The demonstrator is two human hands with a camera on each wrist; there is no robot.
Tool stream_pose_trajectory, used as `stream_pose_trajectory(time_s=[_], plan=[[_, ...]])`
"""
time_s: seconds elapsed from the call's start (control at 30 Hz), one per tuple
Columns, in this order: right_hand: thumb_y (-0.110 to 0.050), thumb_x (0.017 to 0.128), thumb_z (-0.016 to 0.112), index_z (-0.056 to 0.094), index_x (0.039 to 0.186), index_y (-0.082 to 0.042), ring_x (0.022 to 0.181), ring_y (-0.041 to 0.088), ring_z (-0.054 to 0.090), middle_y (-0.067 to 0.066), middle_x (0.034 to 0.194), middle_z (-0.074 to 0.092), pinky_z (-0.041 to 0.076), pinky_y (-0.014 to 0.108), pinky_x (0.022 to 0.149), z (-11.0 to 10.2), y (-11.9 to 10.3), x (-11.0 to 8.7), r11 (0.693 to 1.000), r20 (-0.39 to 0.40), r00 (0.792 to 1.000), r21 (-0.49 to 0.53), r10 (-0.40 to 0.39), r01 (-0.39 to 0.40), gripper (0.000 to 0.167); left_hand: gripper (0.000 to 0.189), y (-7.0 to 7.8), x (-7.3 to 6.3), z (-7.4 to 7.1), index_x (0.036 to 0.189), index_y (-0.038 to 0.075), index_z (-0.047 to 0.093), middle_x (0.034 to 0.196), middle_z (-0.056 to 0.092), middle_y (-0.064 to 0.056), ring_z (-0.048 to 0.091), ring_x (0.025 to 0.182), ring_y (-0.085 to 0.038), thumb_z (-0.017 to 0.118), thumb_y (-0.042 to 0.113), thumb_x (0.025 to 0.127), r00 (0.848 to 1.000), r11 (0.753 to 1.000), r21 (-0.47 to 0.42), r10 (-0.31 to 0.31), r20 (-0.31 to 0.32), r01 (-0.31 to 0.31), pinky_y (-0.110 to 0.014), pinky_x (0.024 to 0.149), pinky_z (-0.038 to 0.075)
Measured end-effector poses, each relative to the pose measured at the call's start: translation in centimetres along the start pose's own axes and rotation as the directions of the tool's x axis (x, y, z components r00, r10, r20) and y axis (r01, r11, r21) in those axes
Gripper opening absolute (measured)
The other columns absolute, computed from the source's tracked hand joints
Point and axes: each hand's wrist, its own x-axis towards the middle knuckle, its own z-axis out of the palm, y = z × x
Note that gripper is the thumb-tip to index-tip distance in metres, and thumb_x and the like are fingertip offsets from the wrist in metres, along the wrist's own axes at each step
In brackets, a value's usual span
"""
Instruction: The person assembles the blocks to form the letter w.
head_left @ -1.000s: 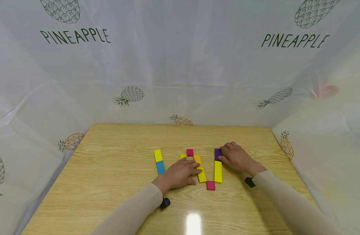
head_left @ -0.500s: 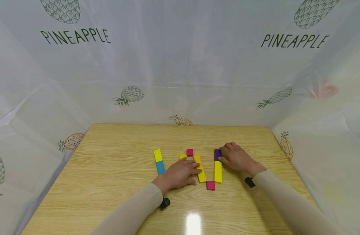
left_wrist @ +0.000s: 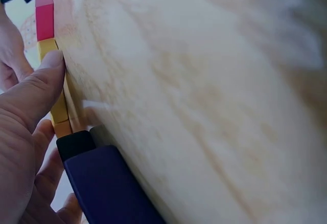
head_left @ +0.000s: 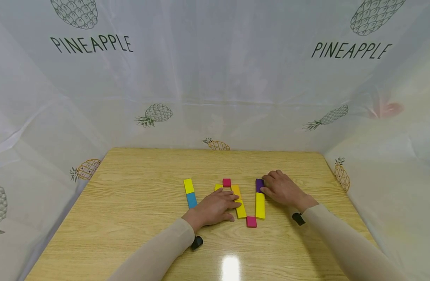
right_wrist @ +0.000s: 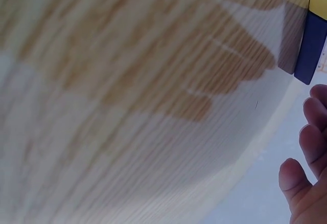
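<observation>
Flat coloured blocks lie in a zigzag on the wooden table. My left hand (head_left: 215, 208) rests over the middle of it, fingers spread across the orange block (head_left: 236, 192) and a yellow block (head_left: 241, 210). In the left wrist view its thumb (left_wrist: 51, 63) lies along a yellow block, with a dark blue block (left_wrist: 112, 188) nearer the camera. At the right end, my right hand (head_left: 281, 189) holds the purple block (head_left: 259, 186) between thumb and forefinger. That block abuts a long yellow block (head_left: 260, 206). The left hand hides the zigzag's lower left part.
A pink-red square block (head_left: 251, 222) sits at the near right corner and another red block (head_left: 227, 182) at the middle peak. On the left stand a yellow block (head_left: 188, 185) and a blue block (head_left: 192, 200) in line. A pineapple-print curtain (head_left: 215, 78) surrounds the table (head_left: 130, 218).
The purple block and the long yellow block have shifted very slightly left and nearer, with the right hand on them. The left hand has not moved.
</observation>
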Motion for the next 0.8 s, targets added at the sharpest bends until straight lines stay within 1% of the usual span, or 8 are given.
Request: stream_pose_trajectory(time_s=[0.13, 0.37, 0.6, 0.8], plan=[[-0.034, 0.103, 0.069, 0.067, 0.132, 0.002, 0.108, 0.035, 0.058, 0.017, 0.122, 0.066, 0.054, 0.053, 0.095, -0.04, -0.10, -0.07, 1.000, -0.008, 1.000, 0.004, 0.018, -0.018, 0.046, 0.055, -0.07, 0.07, -0.07, 0.154, 0.029, 0.057, 0.163, 0.049, 0.006, 0.037, 0.157, -0.019, 0.066, 0.046, 0.103, 1.000, 1.000, 0.006, -0.002, 0.007, 0.002, -0.047, 0.132, 0.023], [-0.036, 0.102, 0.070, 0.066, 0.132, 0.002, 0.109, 0.036, 0.058, 0.019, 0.125, 0.066, 0.054, 0.054, 0.096, 0.06, -0.01, -0.40, 0.999, -0.009, 0.999, 0.007, 0.040, -0.040, 0.048, 0.050, -0.02, 0.37, -0.11, 0.153, 0.029, 0.059, 0.162, 0.050, 0.006, 0.038, 0.156, -0.018, 0.060, 0.047, 0.106, 1.000, 1.000, -0.011, -0.011, 0.017, 0.011, -0.047, 0.132, 0.023], [-0.038, 0.103, 0.068, 0.067, 0.132, 0.001, 0.109, 0.034, 0.058, 0.018, 0.126, 0.066, 0.053, 0.055, 0.097, 0.24, 0.30, -0.60, 0.998, 0.005, 0.998, 0.008, 0.067, -0.067, 0.049, 0.048, -0.08, 0.72, -0.18, 0.152, 0.029, 0.060, 0.160, 0.053, 0.006, 0.042, 0.154, -0.019, 0.059, 0.048, 0.107, 1.000, 1.000, 0.015, -0.006, 0.010, 0.006, -0.050, 0.131, 0.026], [-0.040, 0.104, 0.067, 0.067, 0.132, 0.001, 0.109, 0.034, 0.058, 0.016, 0.125, 0.065, 0.053, 0.055, 0.097, 0.45, 0.35, -0.99, 0.997, 0.016, 0.997, 0.018, 0.075, -0.076, 0.050, 0.048, -0.11, 0.61, 0.00, 0.151, 0.029, 0.061, 0.160, 0.053, 0.006, 0.042, 0.154, -0.019, 0.058, 0.048, 0.108, 1.000, 1.000, 0.021, -0.006, -0.005, 0.006, -0.052, 0.129, 0.028]])
